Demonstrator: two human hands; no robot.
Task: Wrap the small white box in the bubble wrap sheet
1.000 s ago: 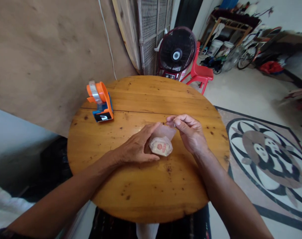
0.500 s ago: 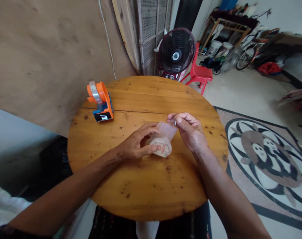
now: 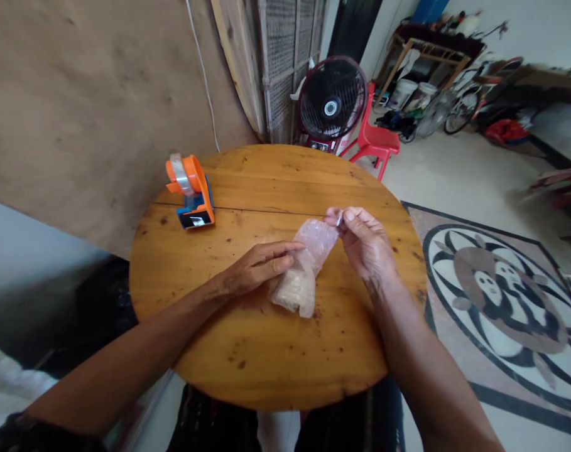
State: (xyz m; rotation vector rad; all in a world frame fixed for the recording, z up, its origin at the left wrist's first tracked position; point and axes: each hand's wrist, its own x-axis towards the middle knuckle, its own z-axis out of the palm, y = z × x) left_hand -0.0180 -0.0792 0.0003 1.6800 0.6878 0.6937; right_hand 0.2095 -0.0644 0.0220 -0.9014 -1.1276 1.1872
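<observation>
A pale object wrapped in clear bubble wrap (image 3: 292, 289) lies on the round wooden table (image 3: 247, 351). Its upper flap spreads loose towards my right hand. My left hand (image 3: 257, 267) rests against the bundle's left side, fingers stretched out over the plastic and not closed round it. To the right of the flap, my right hand (image 3: 360, 238) pinches a small whitish strip (image 3: 339, 219) between thumb and forefinger; what it is made of is hard to make out. The flap's tip reaches close to these fingers, and I cannot tell whether they touch.
An orange and blue tape dispenser (image 3: 195, 194) with a roll of clear tape stands at the table's left rear. Past the far edge are a fan (image 3: 332, 103) and a red plastic chair (image 3: 378, 143). A brown board (image 3: 101, 107) borders the left side.
The bundle has turned, with its lower end now nearer to me and its flap more spread out. My left thumb has come off its front. The right hand has shifted slightly up and right.
</observation>
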